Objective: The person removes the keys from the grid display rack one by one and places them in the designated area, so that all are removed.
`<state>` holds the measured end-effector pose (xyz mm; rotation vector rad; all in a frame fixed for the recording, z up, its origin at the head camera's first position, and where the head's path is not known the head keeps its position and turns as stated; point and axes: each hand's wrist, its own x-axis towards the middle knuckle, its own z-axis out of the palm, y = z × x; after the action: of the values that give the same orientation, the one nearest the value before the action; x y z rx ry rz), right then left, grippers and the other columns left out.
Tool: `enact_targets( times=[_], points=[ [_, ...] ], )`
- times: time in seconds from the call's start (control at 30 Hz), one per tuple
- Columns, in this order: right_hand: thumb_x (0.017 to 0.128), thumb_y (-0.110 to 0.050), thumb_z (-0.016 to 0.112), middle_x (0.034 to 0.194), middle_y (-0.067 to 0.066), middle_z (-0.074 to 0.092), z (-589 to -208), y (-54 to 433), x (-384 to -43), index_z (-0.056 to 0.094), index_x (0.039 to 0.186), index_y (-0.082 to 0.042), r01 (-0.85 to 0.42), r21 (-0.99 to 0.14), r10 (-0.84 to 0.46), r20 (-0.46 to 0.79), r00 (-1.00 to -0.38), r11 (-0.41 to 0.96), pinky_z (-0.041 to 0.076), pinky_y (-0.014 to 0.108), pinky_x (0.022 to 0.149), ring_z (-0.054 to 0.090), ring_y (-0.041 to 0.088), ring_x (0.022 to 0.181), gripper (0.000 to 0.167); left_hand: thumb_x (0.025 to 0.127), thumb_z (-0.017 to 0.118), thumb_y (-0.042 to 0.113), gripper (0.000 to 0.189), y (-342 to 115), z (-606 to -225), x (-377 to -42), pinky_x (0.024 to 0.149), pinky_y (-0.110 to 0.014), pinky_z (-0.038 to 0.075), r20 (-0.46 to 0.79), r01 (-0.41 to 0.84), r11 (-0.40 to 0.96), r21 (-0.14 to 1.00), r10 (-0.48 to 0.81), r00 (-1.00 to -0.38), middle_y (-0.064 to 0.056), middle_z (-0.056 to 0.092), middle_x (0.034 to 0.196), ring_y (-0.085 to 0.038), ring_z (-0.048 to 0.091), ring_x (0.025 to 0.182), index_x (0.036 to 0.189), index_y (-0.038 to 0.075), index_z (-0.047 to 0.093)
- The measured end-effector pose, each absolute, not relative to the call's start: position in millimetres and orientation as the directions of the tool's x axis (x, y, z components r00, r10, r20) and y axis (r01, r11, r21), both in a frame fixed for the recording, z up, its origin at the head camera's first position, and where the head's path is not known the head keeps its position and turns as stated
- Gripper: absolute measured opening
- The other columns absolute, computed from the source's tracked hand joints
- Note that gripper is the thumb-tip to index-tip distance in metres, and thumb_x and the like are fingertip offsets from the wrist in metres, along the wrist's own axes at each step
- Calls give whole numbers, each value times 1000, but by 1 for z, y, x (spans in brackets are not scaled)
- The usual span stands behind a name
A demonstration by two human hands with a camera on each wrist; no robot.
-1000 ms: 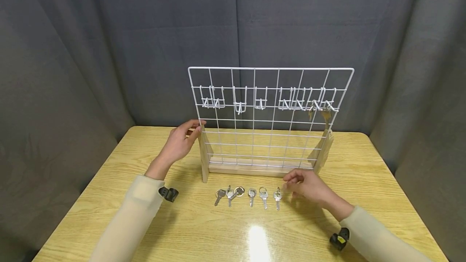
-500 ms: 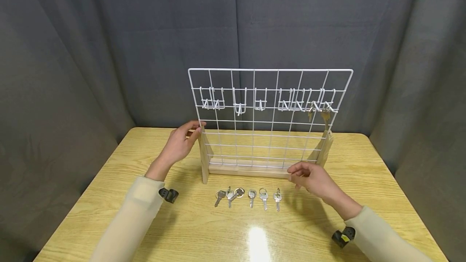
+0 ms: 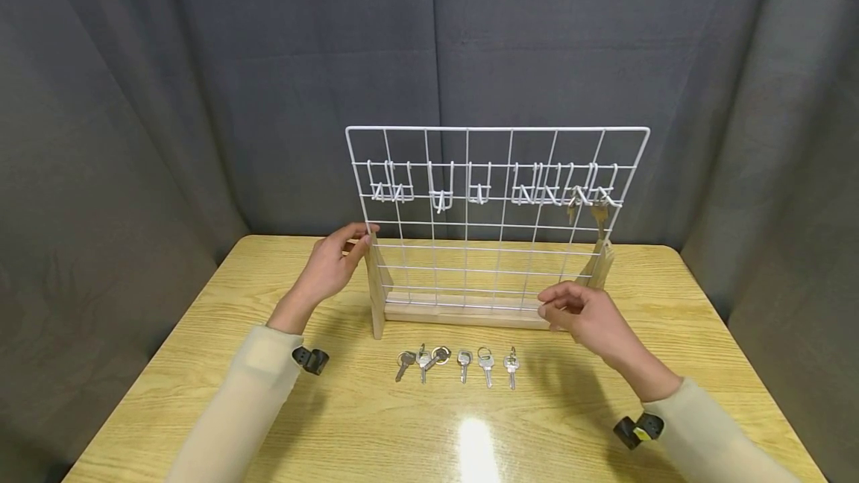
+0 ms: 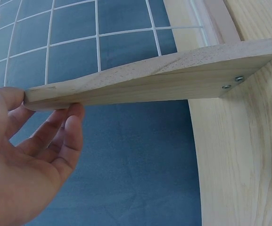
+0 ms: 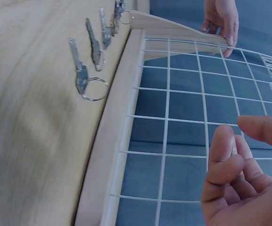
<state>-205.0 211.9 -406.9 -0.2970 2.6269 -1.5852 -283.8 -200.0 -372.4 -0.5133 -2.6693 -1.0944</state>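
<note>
My left hand pinches the top of the left wooden side piece of a white wire grid rack. In the left wrist view its fingertips touch the wood from below. My right hand hovers in front of the right end of the rack's wooden base. Its fingers are loosely bent, with a gap between thumb and fingertips in the right wrist view; nothing shows in them. Several silver keys with rings lie in a row before the base. White hooks line the grid's upper part.
Brass-coloured keys hang from the two rightmost hooks. The rack stands towards the back of a wood-grain table. Grey curtains enclose the back and both sides. Each wrist carries a small black camera.
My right hand has lifted from beside the rightmost key on the table, moving up and slightly right. My left hand stays on the side piece. The row of keys looks unchanged.
</note>
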Motion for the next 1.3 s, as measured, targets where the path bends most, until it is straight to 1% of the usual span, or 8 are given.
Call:
enact_targets(
  times=[0.1, 0.2, 0.37, 0.5, 0.67, 0.8, 1.03, 1.3],
  points=[
    [94, -20, 70, 101, 17, 69, -402, 213, -204, 65, 115, -2, -151, -879, -184, 74, -980, 451, 57, 27, 68, 69, 22, 80, 28, 107, 48, 29, 35, -200, -373, -284, 90, -49, 55, 323, 397, 664, 634, 239, -916, -12, 66, 127, -33, 67, 109, 135, 13, 61],
    [95, -21, 69, 101, 15, 69, -399, 213, -204, 65, 115, -4, -158, -871, -168, 88, -982, 465, 57, 29, 67, 70, 24, 80, 26, 107, 48, 29, 35, -200, -373, -284, 91, -49, 55, 323, 398, 664, 634, 240, -915, -12, 66, 128, -33, 67, 109, 135, 13, 61],
    [96, -24, 68, 102, 13, 70, -394, 214, -204, 65, 117, -6, -169, -871, -146, 114, -983, 461, 55, 31, 64, 69, 20, 81, 28, 107, 48, 30, 34, -201, -373, -283, 91, -49, 55, 324, 399, 664, 633, 241, -915, -12, 66, 128, -32, 67, 109, 135, 14, 61],
    [97, -26, 68, 103, 12, 69, -389, 214, -204, 65, 117, -6, -191, -864, -127, 149, -981, 466, 54, 28, 63, 68, 17, 80, 28, 107, 48, 30, 33, -201, -373, -283, 93, -49, 55, 324, 398, 665, 633, 239, -915, -12, 66, 127, -32, 67, 110, 134, 15, 61],
    [97, -26, 67, 103, 10, 69, -382, 213, -203, 65, 116, -6, -208, -858, -97, 185, -978, 469, 56, 27, 67, 69, 15, 79, 28, 107, 48, 30, 33, -201, -373, -283, 92, -48, 55, 323, 395, 663, 635, 237, -916, -12, 66, 127, -32, 67, 110, 133, 16, 61],
    [97, -28, 67, 102, 7, 70, -378, 212, -203, 66, 117, -7, -218, -854, -76, 208, -975, 473, 56, 27, 65, 69, 12, 78, 29, 107, 48, 30, 33, -200, -372, -283, 92, -48, 55, 325, 396, 661, 637, 236, -916, -12, 66, 127, -31, 66, 109, 134, 16, 61],
    [96, -27, 68, 98, -2, 71, -371, 212, -203, 67, 117, -11, -250, -844, -38, 264, -964, 474, 55, 24, 65, 68, 9, 77, 27, 107, 48, 30, 33, -200, -372, -283, 94, -48, 54, 326, 395, 661, 638, 233, -916, -12, 67, 127, -32, 66, 110, 133, 16, 62],
    [95, -21, 70, 97, -8, 70, -364, 210, -206, 68, 115, -9, -304, -841, 44, 360, -932, 446, 55, 23, 62, 67, 9, 71, 23, 107, 48, 30, 34, -201, -373, -283, 95, -48, 54, 328, 401, 664, 631, 239, -914, -12, 66, 127, -31, 66, 111, 134, 16, 61]
  ],
)
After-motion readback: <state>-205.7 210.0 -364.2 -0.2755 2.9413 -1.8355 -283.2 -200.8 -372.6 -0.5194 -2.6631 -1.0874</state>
